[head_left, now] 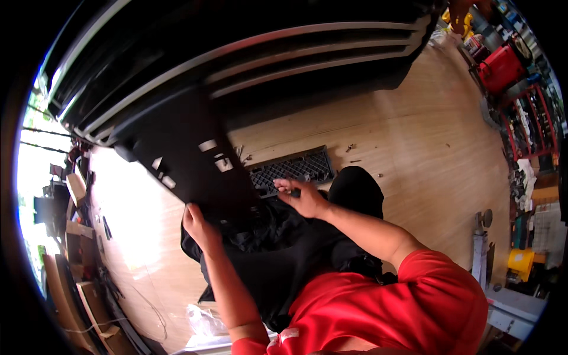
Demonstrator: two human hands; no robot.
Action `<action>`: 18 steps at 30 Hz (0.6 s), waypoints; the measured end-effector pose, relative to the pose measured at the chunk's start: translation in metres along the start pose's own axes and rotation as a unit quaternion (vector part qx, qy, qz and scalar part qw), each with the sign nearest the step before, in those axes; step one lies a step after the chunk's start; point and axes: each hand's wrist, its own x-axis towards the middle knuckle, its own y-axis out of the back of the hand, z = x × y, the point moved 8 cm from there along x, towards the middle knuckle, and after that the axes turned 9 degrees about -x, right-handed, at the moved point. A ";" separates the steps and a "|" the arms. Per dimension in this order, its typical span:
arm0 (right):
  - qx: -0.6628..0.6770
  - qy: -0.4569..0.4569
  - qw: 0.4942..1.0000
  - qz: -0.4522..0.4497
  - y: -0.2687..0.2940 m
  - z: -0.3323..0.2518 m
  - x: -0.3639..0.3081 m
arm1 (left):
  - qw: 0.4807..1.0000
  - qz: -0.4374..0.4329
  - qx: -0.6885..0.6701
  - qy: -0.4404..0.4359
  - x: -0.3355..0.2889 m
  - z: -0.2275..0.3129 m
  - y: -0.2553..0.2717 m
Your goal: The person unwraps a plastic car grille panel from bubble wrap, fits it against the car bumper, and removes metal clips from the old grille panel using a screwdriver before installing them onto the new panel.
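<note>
A broad flat black panel (192,151) with several rectangular cutouts slants down from under the vehicle's front end toward my lap. My left hand (200,228) pinches its near left edge, thumb and fingers closed. My right hand (303,198) is curled near the panel's right side, apart from it, over my lap. A bit of something dark shows in its fingers, too small to name. Behind the right hand, a black lattice grille piece (296,165) lies on the floor.
Overhead is the vehicle's dark bumper (313,44) with pale trim strips. Small loose fasteners (350,148) lie on the wooden floor. Cardboard boxes (89,302) line the left; a red box (502,68), tool racks and a metal stand (480,254) are on the right.
</note>
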 end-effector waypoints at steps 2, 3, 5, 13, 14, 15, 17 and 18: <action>-0.078 0.027 0.997 0.004 0.011 -0.018 -0.005 | 0.993 -0.025 -0.114 0.013 -0.013 -0.024 -0.016; -0.103 0.030 0.994 0.025 0.020 -0.028 -0.007 | 0.958 -0.033 -0.279 0.059 -0.023 -0.030 -0.030; -0.142 0.042 0.986 0.072 0.047 -0.037 -0.005 | 0.892 0.025 -0.437 0.113 -0.032 -0.041 -0.047; -0.216 0.160 0.963 0.018 0.147 -0.092 0.001 | 0.780 -0.053 -0.601 0.168 -0.034 -0.033 -0.145; -0.190 0.144 0.971 0.005 0.156 -0.099 -0.002 | 0.782 -0.022 -0.598 0.172 -0.038 -0.023 -0.160; -0.199 0.190 0.961 0.019 0.161 -0.107 -0.003 | 0.776 -0.045 -0.607 0.169 -0.033 -0.025 -0.165; -0.176 0.239 0.954 0.033 0.162 -0.114 0.004 | 0.723 -0.133 -0.658 0.166 -0.016 -0.047 -0.148; -0.180 0.248 0.951 0.035 0.169 -0.111 0.009 | 0.722 -0.133 -0.657 0.172 -0.013 -0.041 -0.151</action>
